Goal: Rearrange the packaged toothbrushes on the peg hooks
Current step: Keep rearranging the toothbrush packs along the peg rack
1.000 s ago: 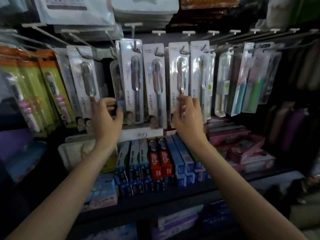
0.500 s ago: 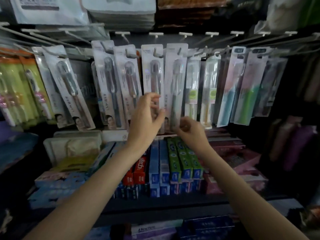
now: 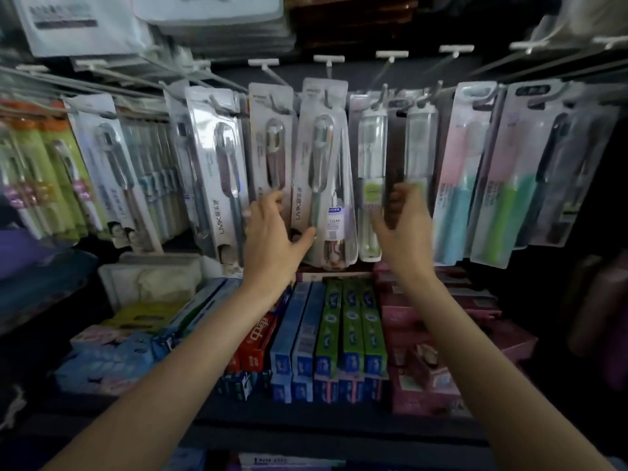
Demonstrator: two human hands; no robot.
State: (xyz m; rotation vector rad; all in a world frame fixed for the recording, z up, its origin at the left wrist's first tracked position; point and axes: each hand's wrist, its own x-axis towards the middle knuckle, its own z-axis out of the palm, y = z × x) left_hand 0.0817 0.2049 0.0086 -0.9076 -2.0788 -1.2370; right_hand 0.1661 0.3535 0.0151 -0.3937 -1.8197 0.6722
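Packaged toothbrushes hang in a row on peg hooks [image 3: 328,68]. My left hand [image 3: 275,236] is raised to the middle of the row. Its fingers rest on the lower front of a white pack with a maroon brush [image 3: 272,130], and its spread thumb touches the neighbouring white pack with a green brush [image 3: 321,158]. My right hand [image 3: 404,226] is further right, between two clear tube packs [image 3: 372,147]. Its curled fingers and thumb close round the lower end of a narrow dark pack [image 3: 394,154] hanging there. The hand is blurred.
More toothbrush packs hang to the left [image 3: 108,158] and right [image 3: 465,158], with pink, blue and green ones at the right. Toothpaste boxes [image 3: 350,321] fill the shelf below. Flat white packets [image 3: 81,22] hang on hooks overhead. Pink boxes [image 3: 441,314] lie at the lower right.
Both hands have shifted rightward along the row. The left hand left the earlier pack and now touches the maroon and green ones. The right hand moved onto the narrow dark pack.
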